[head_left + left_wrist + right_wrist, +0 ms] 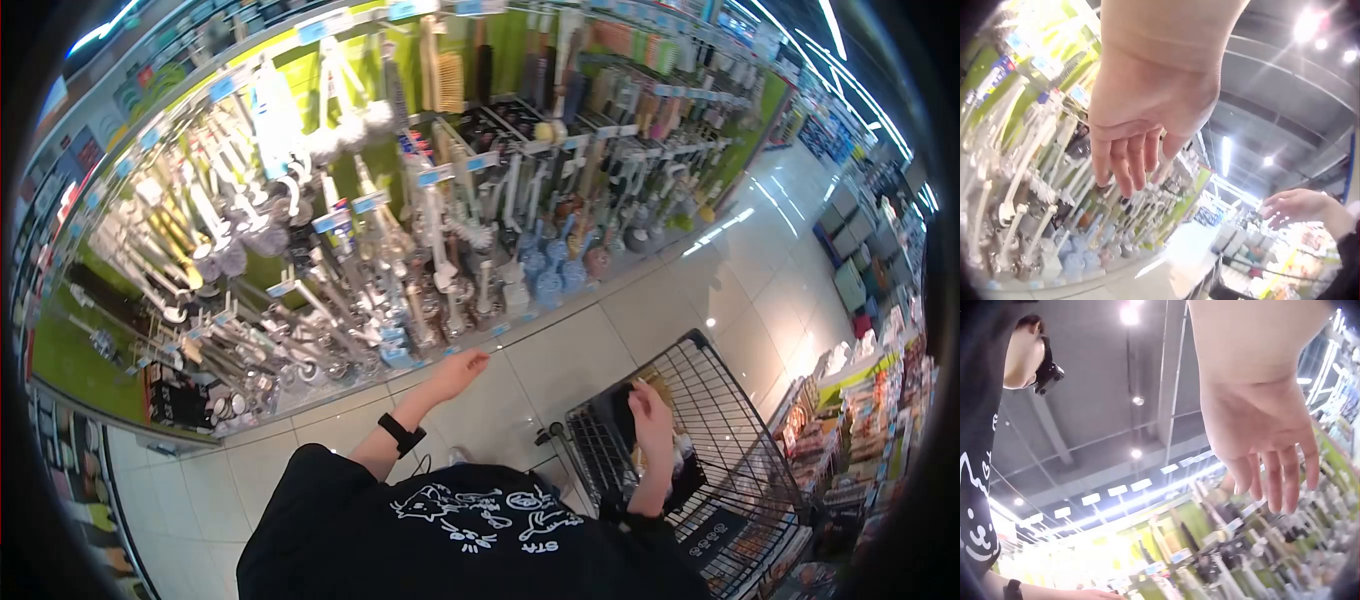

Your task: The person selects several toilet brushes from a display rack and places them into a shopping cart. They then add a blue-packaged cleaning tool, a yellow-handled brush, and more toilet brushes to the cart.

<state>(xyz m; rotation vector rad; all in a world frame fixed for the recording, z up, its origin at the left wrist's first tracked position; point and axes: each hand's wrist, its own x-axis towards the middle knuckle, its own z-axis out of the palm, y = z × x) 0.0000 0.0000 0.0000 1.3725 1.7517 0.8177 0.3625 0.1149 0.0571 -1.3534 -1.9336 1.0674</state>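
My left hand (pixel 456 376) reaches forward in the head view, between my body and a display of long-handled cleaning brushes (pixel 440 270). In the left wrist view its fingers (pixel 1129 165) hang loosely, with nothing in them. My right hand (pixel 652 412) is held up over the near side of a black wire shopping cart (pixel 740 410), overlapping it in the head view. The right wrist view shows that hand's fingers (pixel 1274 478) relaxed and apart, also holding nothing. Inside the cart, dark and tan items are partly covered by my right hand and forearm.
Blue toilet brush sets (pixel 548 272) stand on the low shelf edge. A tiled aisle (pixel 735 255) runs off to the far right. Another shelf of packaged goods (pixel 865 420) lines the right side, beyond the cart. Stacked boxes (pixel 848 240) stand farther back.
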